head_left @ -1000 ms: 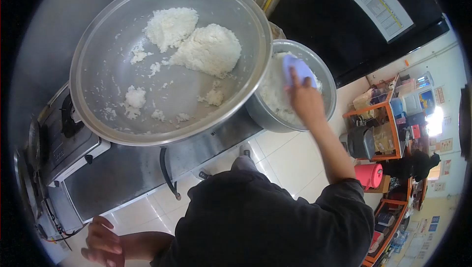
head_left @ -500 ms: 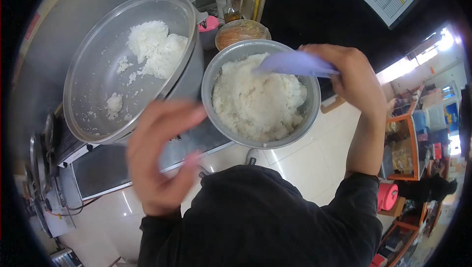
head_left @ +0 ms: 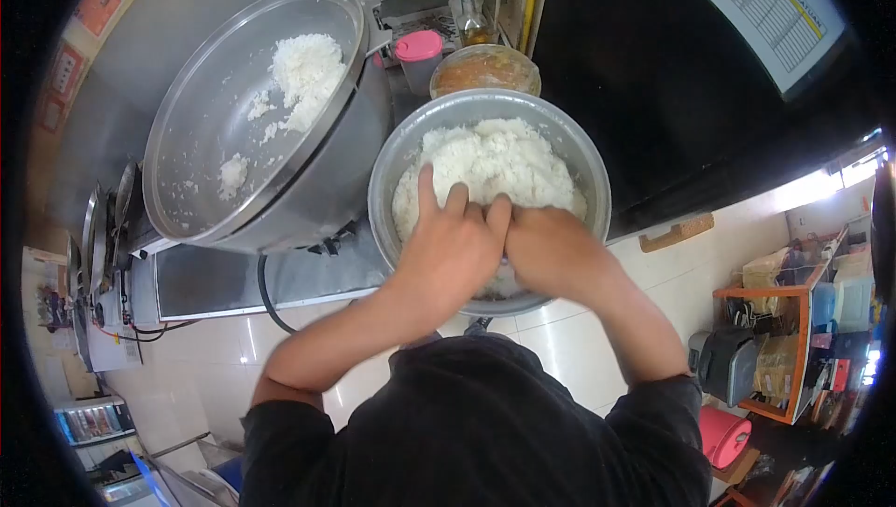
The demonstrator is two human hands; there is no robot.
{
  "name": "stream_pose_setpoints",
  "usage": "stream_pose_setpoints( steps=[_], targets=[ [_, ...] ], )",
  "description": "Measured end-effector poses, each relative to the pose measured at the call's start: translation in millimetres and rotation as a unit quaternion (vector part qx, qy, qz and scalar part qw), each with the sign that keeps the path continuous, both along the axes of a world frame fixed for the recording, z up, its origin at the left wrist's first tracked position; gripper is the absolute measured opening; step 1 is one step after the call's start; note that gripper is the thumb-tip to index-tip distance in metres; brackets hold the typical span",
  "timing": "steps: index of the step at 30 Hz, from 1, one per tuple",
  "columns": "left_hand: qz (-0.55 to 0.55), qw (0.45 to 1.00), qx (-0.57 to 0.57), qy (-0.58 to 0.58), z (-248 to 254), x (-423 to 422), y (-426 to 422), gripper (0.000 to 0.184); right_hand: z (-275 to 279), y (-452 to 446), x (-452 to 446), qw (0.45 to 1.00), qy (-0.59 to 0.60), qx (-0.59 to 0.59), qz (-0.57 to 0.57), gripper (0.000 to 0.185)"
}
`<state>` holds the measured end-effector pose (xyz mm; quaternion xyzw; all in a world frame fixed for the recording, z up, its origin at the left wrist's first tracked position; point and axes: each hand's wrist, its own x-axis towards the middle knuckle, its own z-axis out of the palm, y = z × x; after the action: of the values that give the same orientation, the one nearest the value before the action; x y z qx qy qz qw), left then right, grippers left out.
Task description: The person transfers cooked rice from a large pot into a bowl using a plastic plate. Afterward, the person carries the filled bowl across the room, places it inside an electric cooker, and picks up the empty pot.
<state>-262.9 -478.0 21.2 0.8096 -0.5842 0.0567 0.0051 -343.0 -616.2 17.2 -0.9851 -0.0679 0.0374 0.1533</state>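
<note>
A round metal pot (head_left: 381,218) of cooked white rice (head_left: 504,162) is in front of me. Over its near side, my two hands meet. My right hand (head_left: 555,250) is closed around the rice paddle, which is almost wholly hidden beneath the hands. My left hand (head_left: 453,250) lies against it, fingers stretched apart above the rice; whether its thumb touches the paddle is hidden. To the left, a large deep metal pot (head_left: 210,148) is tilted towards me, with clumps of rice (head_left: 308,69) on its inside.
Behind the rice pot are a covered bowl (head_left: 485,71), a pink-lidded container (head_left: 418,48) and a glass bottle (head_left: 472,22). A black hose (head_left: 271,297) hangs by the metal counter (head_left: 210,278). A dark panel with a printed sheet (head_left: 756,8) rises at the right.
My left hand has moved right, over the rice. My right hand has come down and inward with the paddle, now mostly hidden. The view has shifted slightly.
</note>
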Motion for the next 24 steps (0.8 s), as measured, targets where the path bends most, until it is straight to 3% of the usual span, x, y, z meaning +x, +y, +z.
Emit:
stream_pose_setpoints(
  steps=[2,5,9,11,13,15,17,18,21,24],
  targets=[
    [-0.039,0.999,0.019,-0.013,8,8,-8,0.035,5,-11,1,0.999,0.015,0.023,0.026,0.02],
    [-0.072,0.995,0.012,-0.071,38,18,-12,0.036,35,-13,4,1.0,-0.019,0.003,-0.024,0.019],
    [-0.061,0.979,-0.094,-0.172,93,27,-16,0.037,88,-20,14,0.987,-0.148,-0.06,0.013,0.019],
    [-0.055,0.973,-0.109,-0.194,83,40,-19,0.038,95,-20,26,0.985,-0.15,-0.086,-0.003,0.017],
    [-0.031,0.972,-0.075,-0.219,39,62,-25,0.038,47,-35,66,0.999,-0.033,-0.023,0.035,0.015],
    [-0.012,0.994,-0.019,-0.106,-28,88,-34,0.037,-11,-39,85,1.0,0.002,-0.005,-0.004,0.018],
    [-0.025,0.996,-0.028,-0.08,-43,104,-30,0.037,-12,-41,97,0.997,0.05,-0.007,0.059,0.022],
    [-0.027,0.997,-0.031,-0.061,-47,105,-25,0.037,-13,-38,99,0.992,0.08,-0.006,0.094,0.024],
    [-0.014,0.999,-0.038,-0.035,-19,102,-19,0.042,16,-27,99,0.998,0.034,0.025,0.052,0.023],
    [-0.041,0.985,-0.139,-0.094,15,96,-18,0.05,49,-32,90,0.997,-0.05,-0.007,0.051,0.033]
  ],
)
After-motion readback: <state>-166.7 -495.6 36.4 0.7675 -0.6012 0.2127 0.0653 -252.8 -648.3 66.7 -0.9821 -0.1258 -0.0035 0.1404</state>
